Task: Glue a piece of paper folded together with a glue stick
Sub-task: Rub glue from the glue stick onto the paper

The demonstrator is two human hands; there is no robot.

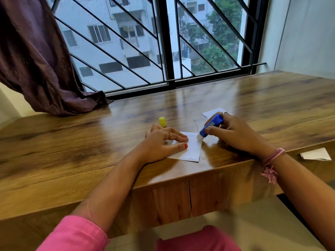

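A small folded white paper [192, 151] lies near the front edge of the wooden table [72, 145]. My left hand [163, 140] rests flat on its left part, fingers spread, pinning it down. My right hand [233, 133] grips a blue glue stick [211, 126], tilted with its white tip touching the paper's upper right edge. The stick's yellow cap [162, 121] stands upright on the table just behind my left hand.
A second piece of white paper [212, 112] lies behind my right hand. Another folded paper [316, 154] sits at the table's right front edge. A purple curtain [41, 60] drapes onto the table's back left, below the barred window.
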